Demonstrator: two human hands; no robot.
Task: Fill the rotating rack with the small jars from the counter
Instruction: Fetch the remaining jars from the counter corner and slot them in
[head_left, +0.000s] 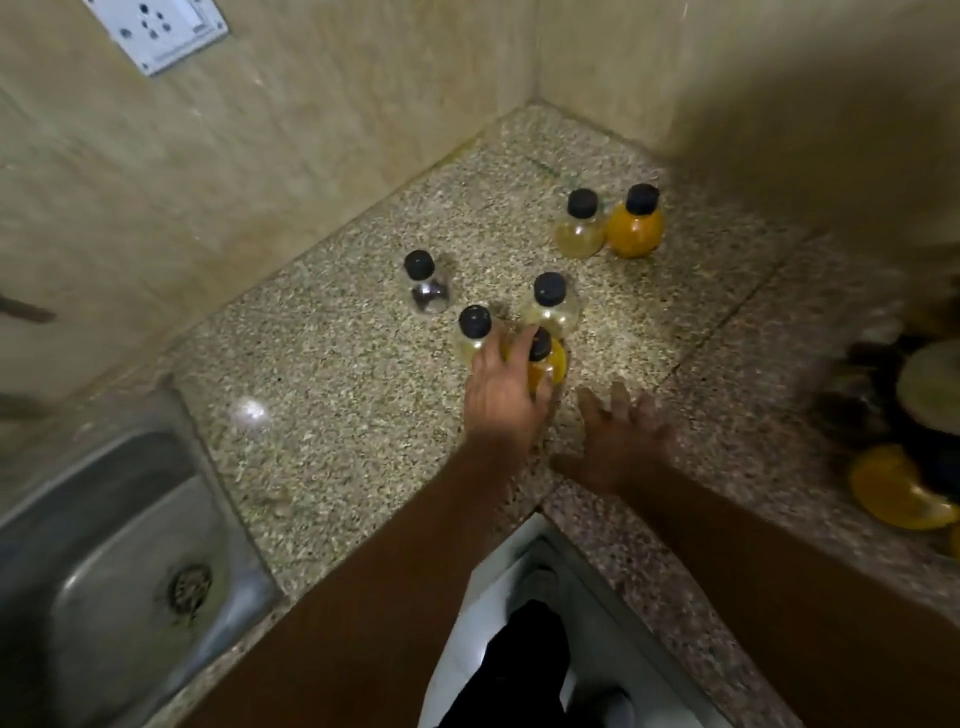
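On the speckled granite counter (337, 405), the left hand (506, 397) curls around a black-capped orange-filled jar (553, 364). The right hand (618, 441) hovers just beside it, fingers spread. Five other small jars (635, 228) stand behind, and a steel sink (104, 545) sits at the left.

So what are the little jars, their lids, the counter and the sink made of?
Small jars: clear and shiny, glass or plastic; the contents show through. Lids: matte black, probably plastic. Counter: speckled, polished stone, likely granite. Sink: dull grey metal with soft reflections, likely stainless steel.
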